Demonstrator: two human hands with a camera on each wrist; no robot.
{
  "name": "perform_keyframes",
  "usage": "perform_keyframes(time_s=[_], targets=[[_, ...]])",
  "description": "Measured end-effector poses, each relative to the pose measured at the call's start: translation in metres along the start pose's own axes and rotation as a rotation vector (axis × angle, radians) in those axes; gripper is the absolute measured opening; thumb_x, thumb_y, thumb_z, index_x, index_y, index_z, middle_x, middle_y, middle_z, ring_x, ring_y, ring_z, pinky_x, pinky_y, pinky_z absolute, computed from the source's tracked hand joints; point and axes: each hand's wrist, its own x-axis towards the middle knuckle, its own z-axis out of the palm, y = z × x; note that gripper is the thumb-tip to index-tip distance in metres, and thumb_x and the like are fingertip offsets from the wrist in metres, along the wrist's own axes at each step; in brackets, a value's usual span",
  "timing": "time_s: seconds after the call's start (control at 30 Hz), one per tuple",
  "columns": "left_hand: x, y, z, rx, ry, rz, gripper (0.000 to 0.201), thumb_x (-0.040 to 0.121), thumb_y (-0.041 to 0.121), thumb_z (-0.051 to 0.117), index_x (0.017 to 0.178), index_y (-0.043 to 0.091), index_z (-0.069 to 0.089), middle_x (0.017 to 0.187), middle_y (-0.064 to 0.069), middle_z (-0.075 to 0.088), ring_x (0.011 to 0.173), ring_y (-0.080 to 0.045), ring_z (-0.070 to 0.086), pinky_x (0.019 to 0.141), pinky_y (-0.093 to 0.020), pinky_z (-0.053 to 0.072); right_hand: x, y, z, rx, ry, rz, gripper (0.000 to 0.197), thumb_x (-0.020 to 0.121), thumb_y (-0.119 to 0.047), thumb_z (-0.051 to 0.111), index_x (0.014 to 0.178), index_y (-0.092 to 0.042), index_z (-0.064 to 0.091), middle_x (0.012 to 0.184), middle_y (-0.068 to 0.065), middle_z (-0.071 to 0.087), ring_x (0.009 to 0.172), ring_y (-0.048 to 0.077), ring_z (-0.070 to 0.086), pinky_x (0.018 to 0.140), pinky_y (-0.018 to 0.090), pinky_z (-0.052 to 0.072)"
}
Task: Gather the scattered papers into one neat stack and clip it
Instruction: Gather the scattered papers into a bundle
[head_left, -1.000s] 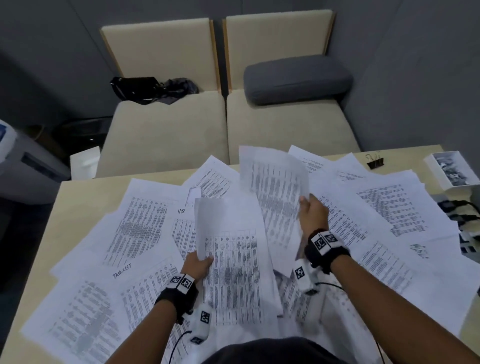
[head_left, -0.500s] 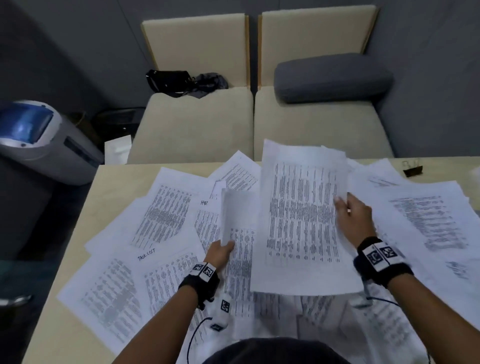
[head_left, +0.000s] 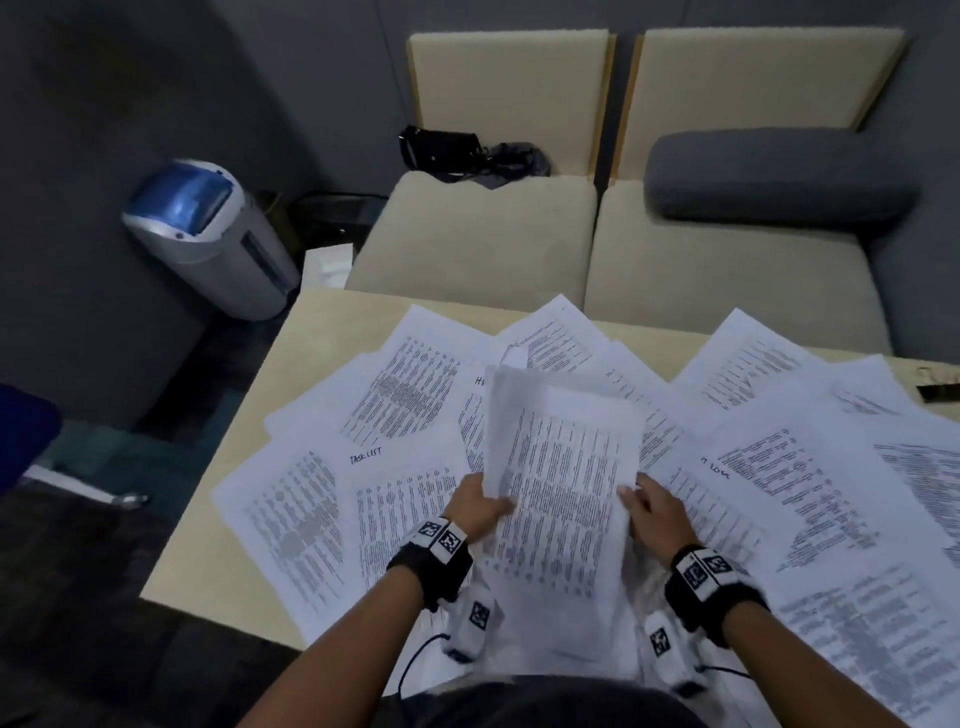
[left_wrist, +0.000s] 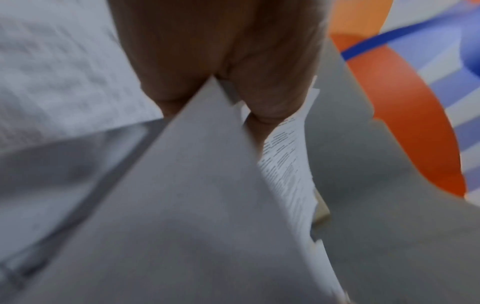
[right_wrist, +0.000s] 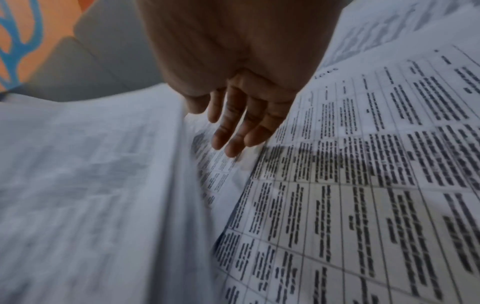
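My left hand (head_left: 475, 506) pinches the gathered sheets (head_left: 563, 499), long axis toward 12 o'clock; right hand (head_left: 655, 512) relaxed, fingers (right_wrist: 233, 131) straight at the 3 o'clock edge.

Pale wooden desk (head_left: 249, 467) in front of me, printed papers (head_left: 400, 400) fanned and overlapping across most of it, one headed "TASK LIST" at near left, bare wood along the left edge, black binder clip (head_left: 937, 389) at far right
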Motion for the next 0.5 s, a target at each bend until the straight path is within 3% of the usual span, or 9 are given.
perform_keyframes(time_s=[0.07,0.17,0.27,0.37,0.43,0.5], targets=[[-0.018,-0.005,-0.037,-0.054,0.111,0.033,0.024,0.087,0.019,0.067,0.105,0.005,0.060,0.082,-0.004,0.064,0.065,-0.016,0.061,0.060,-0.030,0.057,-0.002,-0.009,-0.003,0.064,0.025,0.010,0.023,0.099,-0.027,0.052,0.113,-0.011,0.061,0.097,0.004,0.071,0.085,0.026,0.069,0.069,0.028,0.054],[-0.050,-0.029,-0.107,-0.118,0.358,0.061,0.012,0.088,0.018,0.068,0.085,0.012,0.058,0.063,-0.001,0.057,0.049,-0.013,0.052,0.043,-0.021,0.042,0.002,-0.025,0.008,0.049,0.010,0.014,0.015,0.098,-0.026,0.054,0.102,-0.014,0.062,0.086,0.005,0.072,0.082,0.025,0.070,0.078,0.037,0.057],[-0.075,-0.073,-0.173,-0.178,0.545,0.020,0.020,0.088,0.013,0.068,0.073,0.010,0.056,0.056,-0.005,0.052,0.048,-0.019,0.045,0.050,-0.025,0.039,0.009,-0.042,0.037,-0.021,-0.081,0.048,0.017,0.092,-0.021,0.059,0.108,-0.017,0.061,0.099,0.009,0.070,0.089,0.026,0.068,0.087,0.039,0.055],[-0.093,-0.121,-0.224,-0.205,0.644,-0.064,0.016,0.087,0.013,0.068,0.081,0.001,0.060,0.062,-0.013,0.055,0.058,-0.023,0.050,0.058,-0.033,0.042,0.013,-0.066,0.071,-0.072,-0.162,0.105,0.034,0.091,-0.023,0.060,0.124,-0.014,0.055,0.111,0.010,0.065,0.101,0.028,0.064,0.084,0.032,0.050],[-0.101,-0.148,-0.242,-0.207,0.655,-0.102,0.016,0.088,0.011,0.067,0.092,-0.004,0.063,0.075,-0.020,0.062,0.065,-0.025,0.055,0.064,-0.034,0.046,0.014,-0.083,0.093,-0.086,-0.109,0.168,0.050,0.089,-0.023,0.063,0.134,-0.008,0.047,0.122,0.013,0.058,0.110,0.031,0.059,0.088,0.033,0.047],[-0.105,-0.168,-0.248,-0.180,0.644,-0.139,0.014,0.089,0.008,0.065,0.097,-0.003,0.061,0.079,-0.020,0.062,0.061,-0.022,0.054,0.059,-0.026,0.045,0.013,-0.098,0.111,-0.089,0.029,0.306,0.066,0.086,-0.022,0.067,0.141,-0.004,0.035,0.142,0.019,0.039,0.124,0.037,0.049,0.095,0.038,0.044]])
